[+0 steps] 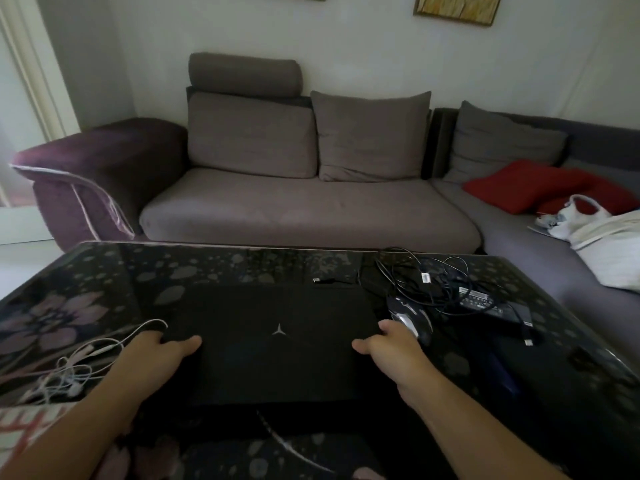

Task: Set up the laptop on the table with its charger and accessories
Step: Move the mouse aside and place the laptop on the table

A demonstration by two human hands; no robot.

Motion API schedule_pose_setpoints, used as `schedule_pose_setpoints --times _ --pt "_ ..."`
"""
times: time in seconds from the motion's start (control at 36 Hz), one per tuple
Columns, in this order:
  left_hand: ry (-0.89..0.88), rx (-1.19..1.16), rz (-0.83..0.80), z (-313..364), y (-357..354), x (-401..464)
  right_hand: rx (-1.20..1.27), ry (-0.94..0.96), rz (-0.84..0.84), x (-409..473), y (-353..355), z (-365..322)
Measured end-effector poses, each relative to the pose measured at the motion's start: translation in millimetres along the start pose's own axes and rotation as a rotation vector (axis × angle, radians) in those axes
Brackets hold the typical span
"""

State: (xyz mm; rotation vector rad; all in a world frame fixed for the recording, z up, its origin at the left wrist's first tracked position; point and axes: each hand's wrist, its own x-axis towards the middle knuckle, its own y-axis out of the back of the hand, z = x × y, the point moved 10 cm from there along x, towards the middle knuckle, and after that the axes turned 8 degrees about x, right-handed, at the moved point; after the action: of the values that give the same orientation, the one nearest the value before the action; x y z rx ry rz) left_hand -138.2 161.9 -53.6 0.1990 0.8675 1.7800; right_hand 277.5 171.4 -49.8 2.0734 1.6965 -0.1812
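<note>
One closed laptop flat on table, gripped at both side edges: left hand and right hand, thumbs on lid. One mouse, one charger at right; white earphones at left.

Grey corner sofa, red cushion, white wall, dim light, glossy floral table
</note>
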Motion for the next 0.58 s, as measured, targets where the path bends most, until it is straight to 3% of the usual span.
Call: schedule_pose_setpoints --times 0.36,0.58 --pt "-0.032 0.162 0.121 8 6 -2 -0.107 0.088 -0.029 14 -8 -7" --pt "-0.103 0.198 0.078 22 -16 -9 -0.093 0.035 -0.005 25 16 12"
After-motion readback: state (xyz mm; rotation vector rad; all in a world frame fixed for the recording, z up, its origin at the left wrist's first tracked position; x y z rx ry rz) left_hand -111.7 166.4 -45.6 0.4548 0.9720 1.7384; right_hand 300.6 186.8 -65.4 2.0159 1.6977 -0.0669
